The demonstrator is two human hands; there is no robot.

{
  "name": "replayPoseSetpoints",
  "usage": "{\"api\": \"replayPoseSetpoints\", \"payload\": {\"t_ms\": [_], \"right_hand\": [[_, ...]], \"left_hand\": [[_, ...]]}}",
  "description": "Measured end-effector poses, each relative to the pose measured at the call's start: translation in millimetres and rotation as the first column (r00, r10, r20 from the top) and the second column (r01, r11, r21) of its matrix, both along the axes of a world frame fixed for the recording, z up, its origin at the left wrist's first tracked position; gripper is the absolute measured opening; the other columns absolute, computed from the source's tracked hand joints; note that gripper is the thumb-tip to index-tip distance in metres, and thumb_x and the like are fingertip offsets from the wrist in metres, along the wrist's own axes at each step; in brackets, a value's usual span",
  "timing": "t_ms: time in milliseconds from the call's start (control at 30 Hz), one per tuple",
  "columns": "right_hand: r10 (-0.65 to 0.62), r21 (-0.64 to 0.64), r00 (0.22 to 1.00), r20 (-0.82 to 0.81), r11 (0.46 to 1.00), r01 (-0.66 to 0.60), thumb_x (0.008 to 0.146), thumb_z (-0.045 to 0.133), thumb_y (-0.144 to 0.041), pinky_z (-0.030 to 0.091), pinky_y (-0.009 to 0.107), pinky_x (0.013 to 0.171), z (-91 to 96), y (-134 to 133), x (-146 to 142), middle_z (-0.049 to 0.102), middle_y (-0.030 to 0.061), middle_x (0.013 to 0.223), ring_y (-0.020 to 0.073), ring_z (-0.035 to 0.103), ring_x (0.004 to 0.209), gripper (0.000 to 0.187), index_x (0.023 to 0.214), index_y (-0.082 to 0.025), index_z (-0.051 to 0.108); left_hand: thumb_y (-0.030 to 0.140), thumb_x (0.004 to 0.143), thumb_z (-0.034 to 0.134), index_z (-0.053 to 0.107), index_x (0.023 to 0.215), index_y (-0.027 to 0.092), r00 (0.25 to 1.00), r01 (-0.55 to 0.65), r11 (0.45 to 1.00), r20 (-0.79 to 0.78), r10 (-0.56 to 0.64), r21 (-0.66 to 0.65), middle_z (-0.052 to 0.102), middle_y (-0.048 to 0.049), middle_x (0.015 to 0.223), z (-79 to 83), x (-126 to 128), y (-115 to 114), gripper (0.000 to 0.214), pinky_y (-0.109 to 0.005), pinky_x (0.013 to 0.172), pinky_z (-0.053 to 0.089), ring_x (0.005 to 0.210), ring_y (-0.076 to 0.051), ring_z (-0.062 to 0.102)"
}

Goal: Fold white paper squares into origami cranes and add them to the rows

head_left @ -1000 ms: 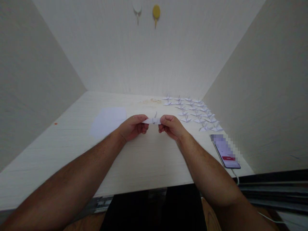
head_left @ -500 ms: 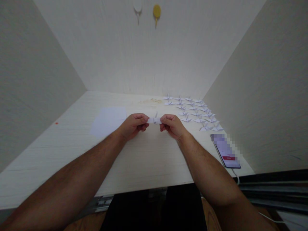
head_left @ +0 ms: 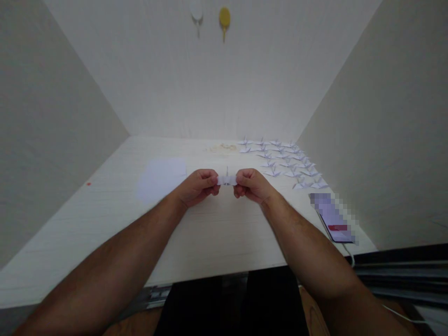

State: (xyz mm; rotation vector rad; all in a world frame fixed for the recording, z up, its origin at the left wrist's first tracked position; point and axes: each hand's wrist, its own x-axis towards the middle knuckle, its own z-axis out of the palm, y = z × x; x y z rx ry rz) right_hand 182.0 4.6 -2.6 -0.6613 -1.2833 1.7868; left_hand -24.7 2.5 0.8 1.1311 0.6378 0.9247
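Observation:
A white folded paper crane is held up over the middle of the table, stretched sideways between both hands. My left hand is closed, pinching one wing between thumb and fingers. On the other side my right hand pinches the opposite wing in the same way. A thin paper point stands up from the crane's centre. To the left of my left hand lie white paper sheets. Beyond my right hand, several finished paper cranes sit in rows at the back right.
On the right edge of the white table lies a phone with a white cable. Walls close in the back and both sides. A yellow hook and a white hook hang on the back wall. A small red spot marks the left.
The crane's upright point, tilted before, now stands straighter. Both hands keep their pinch on the wings, and the whole view has shifted slightly.

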Motion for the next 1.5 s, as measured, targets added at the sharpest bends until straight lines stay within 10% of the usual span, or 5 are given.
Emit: {"api": "replayPoseSetpoints", "payload": {"t_ms": [633,867,1500], "right_hand": [[0.104,0.027,0.993,-0.056,0.994,-0.103,0.062,0.086,-0.052,0.051,0.022,0.046,2.2,-3,5,0.057,-0.0051,0.044,0.0089,0.053,0.038,0.047,0.062,-0.017,0.055],[-0.018,0.056,0.999,0.037,0.998,0.016,0.064,0.086,-0.048,0.043,0.018,0.042,-4.3,5,3,0.06,-0.0033,0.047,0.0078,0.053,0.04,0.041,0.064,-0.015,0.061],[-0.103,0.109,0.979,0.173,0.99,0.085,0.069,0.079,-0.035,0.039,0.017,0.043,-4.2,6,0,0.061,-0.0026,0.048,0.0069,0.052,0.041,0.027,0.061,-0.016,0.063]], "left_hand": [[0.042,0.06,0.09,0.06,0.058,0.015,0.997,0.079,0.996,-0.009,-0.079,0.039,0.057,-0.0009,0.053,-2.7,-4,0,0.041,-0.024,0.053,0.039,0.051,-0.011,0.053],[0.058,0.065,0.081,0.072,0.085,0.011,0.996,0.067,0.998,-0.059,-0.067,0.0,0.07,-0.0089,0.074,-1.3,1,1,0.052,-0.026,0.049,0.045,0.055,-0.014,0.06],[0.024,0.058,0.09,0.074,0.082,0.014,0.992,-0.111,0.994,-0.054,0.111,0.011,0.071,-0.0035,0.066,-4.0,6,2,0.031,-0.026,0.058,0.052,0.058,-0.014,0.066]]}}
